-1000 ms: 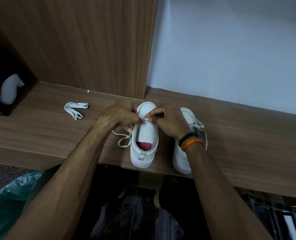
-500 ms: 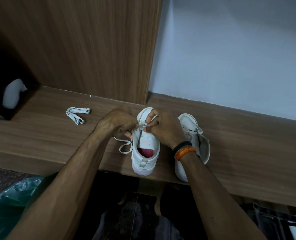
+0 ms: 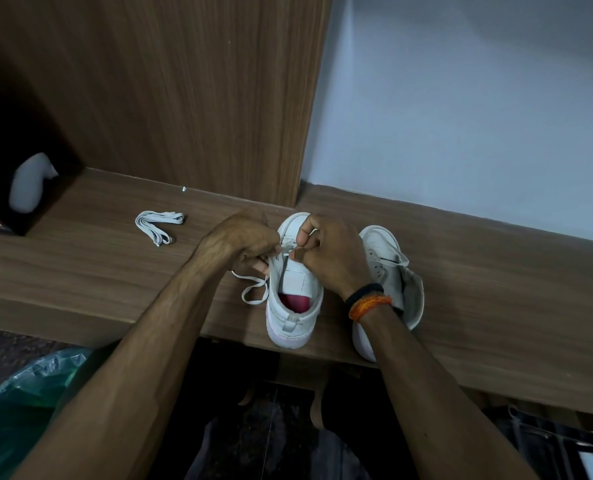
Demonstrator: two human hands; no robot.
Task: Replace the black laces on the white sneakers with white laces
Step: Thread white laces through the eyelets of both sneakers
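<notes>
Two white sneakers stand on a wooden shelf (image 3: pixel 97 268). The left sneaker (image 3: pixel 293 306) has a red insole and faces away from me. My left hand (image 3: pixel 243 242) grips its left eyelet flap and a white lace (image 3: pixel 253 289), whose loose end loops on the shelf. My right hand (image 3: pixel 329 258) pinches the lace end over the eyelets near the toe. The right sneaker (image 3: pixel 388 268) stands beside it, partly behind my right wrist, tongue flopped open. A folded spare white lace (image 3: pixel 158 225) lies further left. No black laces are visible.
A wooden panel (image 3: pixel 184 98) rises behind the shelf, a pale wall (image 3: pixel 461 116) to its right. A dark box with a white object (image 3: pixel 28 188) sits at far left. A green plastic bag (image 3: pixel 21 403) is below left, a wire rack (image 3: pixel 558 441) below right.
Both hands shifted slightly toward the toe of the left sneaker and keep working the lace; the right sneaker's tongue now shows more. The view tilted a little.
</notes>
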